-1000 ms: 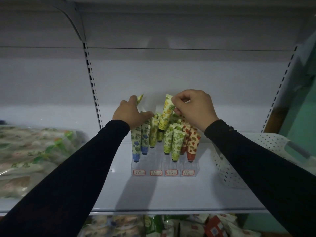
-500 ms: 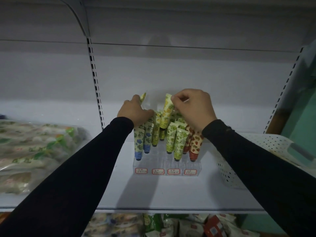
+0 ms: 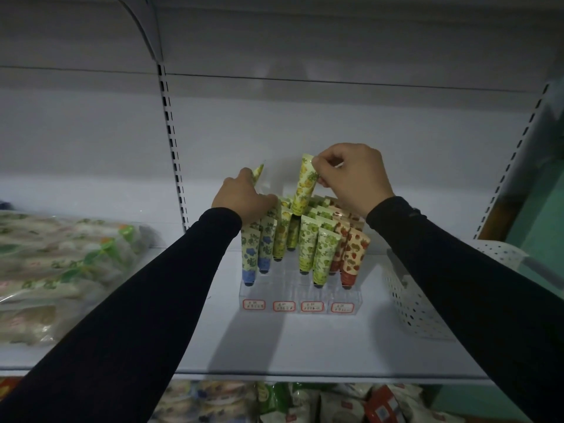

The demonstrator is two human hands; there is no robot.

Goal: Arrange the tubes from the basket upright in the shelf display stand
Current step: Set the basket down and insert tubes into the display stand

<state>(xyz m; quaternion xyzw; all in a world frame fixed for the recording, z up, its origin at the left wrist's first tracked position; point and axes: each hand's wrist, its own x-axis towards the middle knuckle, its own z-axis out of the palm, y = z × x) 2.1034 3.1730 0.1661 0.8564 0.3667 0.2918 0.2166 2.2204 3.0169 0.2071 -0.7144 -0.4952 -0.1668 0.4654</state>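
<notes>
Nearest, the clear display stand [image 3: 300,296] is seen on the shelf [image 3: 274,355], its columns filled with upright tubes — blue, yellow, green, red prints. Above its back rows a yellow-printed tube [image 3: 303,186] is pinched at its crimped top by the right hand [image 3: 354,178], cap down. A second tube [image 3: 257,173] is gripped by the left hand [image 3: 244,196]. Neighbours could be toppled if the hanging tube is lowered off its slot — the rows are crowded. The basket [image 3: 418,303] stands right.
</notes>
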